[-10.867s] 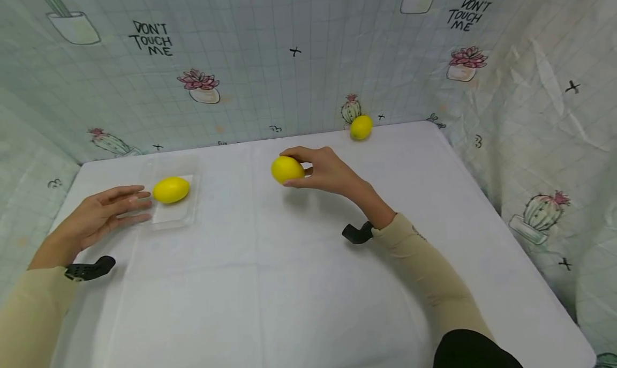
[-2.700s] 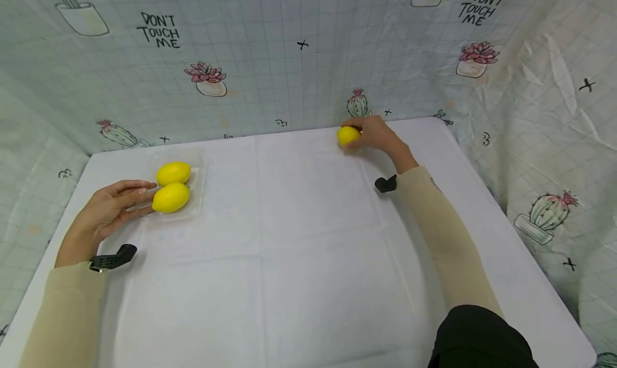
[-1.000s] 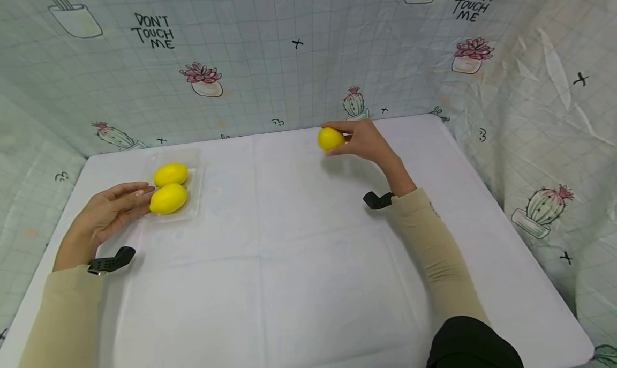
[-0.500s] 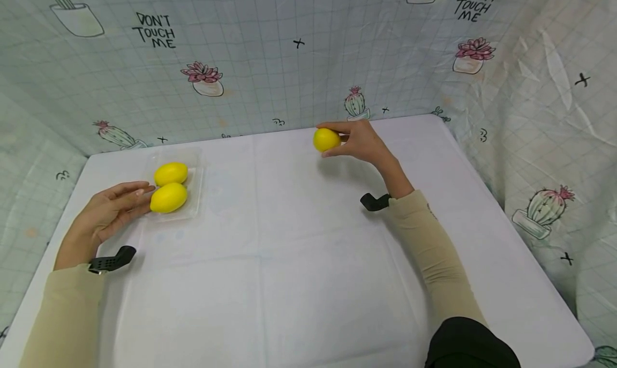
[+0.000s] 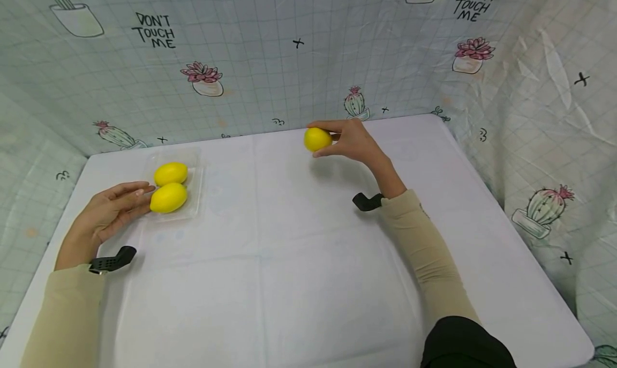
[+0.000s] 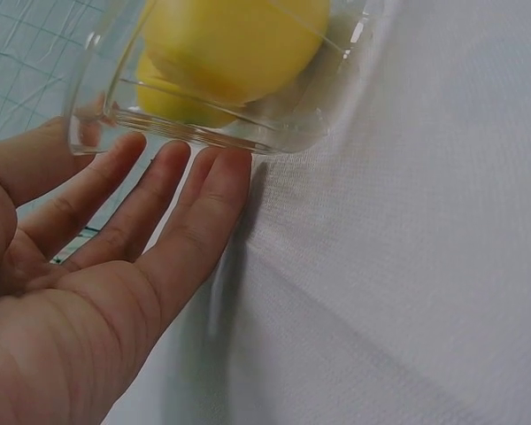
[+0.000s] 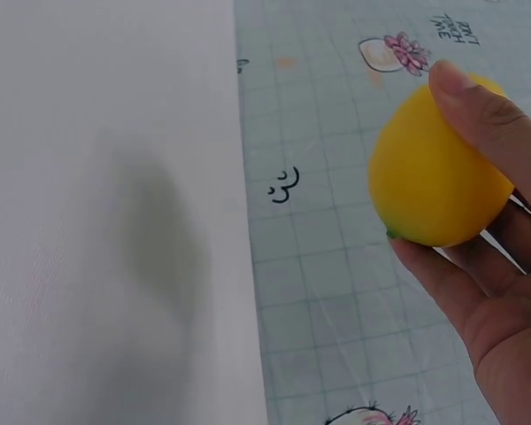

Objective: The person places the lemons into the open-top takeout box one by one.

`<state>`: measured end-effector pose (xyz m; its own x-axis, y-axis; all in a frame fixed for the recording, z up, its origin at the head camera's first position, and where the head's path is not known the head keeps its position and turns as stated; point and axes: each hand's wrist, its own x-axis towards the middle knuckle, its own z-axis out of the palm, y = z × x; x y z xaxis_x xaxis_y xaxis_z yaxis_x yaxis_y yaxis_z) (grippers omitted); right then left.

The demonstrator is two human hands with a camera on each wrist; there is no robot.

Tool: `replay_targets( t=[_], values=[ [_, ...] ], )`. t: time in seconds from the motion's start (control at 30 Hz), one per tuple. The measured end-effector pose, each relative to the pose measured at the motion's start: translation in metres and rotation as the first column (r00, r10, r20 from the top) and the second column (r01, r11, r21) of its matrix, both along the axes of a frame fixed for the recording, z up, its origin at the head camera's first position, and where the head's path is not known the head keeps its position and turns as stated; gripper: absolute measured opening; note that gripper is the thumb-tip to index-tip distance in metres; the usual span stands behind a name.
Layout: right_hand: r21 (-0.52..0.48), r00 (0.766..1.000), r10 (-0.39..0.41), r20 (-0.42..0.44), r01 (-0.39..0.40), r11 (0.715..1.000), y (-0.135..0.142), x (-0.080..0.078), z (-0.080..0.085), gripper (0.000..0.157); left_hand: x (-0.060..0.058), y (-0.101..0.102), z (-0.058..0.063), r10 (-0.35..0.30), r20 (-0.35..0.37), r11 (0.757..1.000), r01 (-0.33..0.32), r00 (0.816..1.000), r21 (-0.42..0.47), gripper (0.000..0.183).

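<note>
Pinched between the thumb and fingers of my right hand (image 5: 355,141) is a yellow lemon (image 5: 317,139), held above the table near its back edge. The right wrist view shows this lemon (image 7: 438,168) with a small green tip. On the left, a clear plastic tray (image 5: 194,196) carries two more lemons, a far one (image 5: 171,173) and a near one (image 5: 168,198), side by side. My left hand (image 5: 108,212) has its fingers extended against the tray's left side. In the left wrist view, the fingertips (image 6: 226,173) touch the tray's rim (image 6: 283,146).
A white cloth covers the table (image 5: 289,282). Behind it hangs a patterned curtain (image 5: 270,62) with cactus drawings, and it continues along the right side (image 5: 544,143). A black wrist camera sits on each wrist.
The right hand has picked up the lemon from the back of the table and moved it left. A second lemon has joined the one in the tray. The left hand has barely moved lately.
</note>
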<state>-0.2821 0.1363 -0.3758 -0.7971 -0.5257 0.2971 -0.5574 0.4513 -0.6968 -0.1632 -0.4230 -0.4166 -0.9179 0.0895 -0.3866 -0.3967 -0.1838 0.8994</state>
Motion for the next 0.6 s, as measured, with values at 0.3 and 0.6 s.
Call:
replay_targets(
  t=[0.3, 0.6],
  values=[
    [0.007, 1.000, 0.026, -0.004, -0.026, 1.000, -0.019, -0.001, 0.002, 0.064, 0.000, -0.002, -0.001, 0.009, 0.009, 1.000, -0.008, 1.000, -0.024, 0.039],
    [0.043, 0.997, 0.073, -0.028, -0.072, 0.996, -0.035, 0.001, 0.002, 0.064, 0.000, 0.000, 0.001, -0.015, 0.006, 0.998, 0.015, 1.000, -0.068, 0.041]
  ],
)
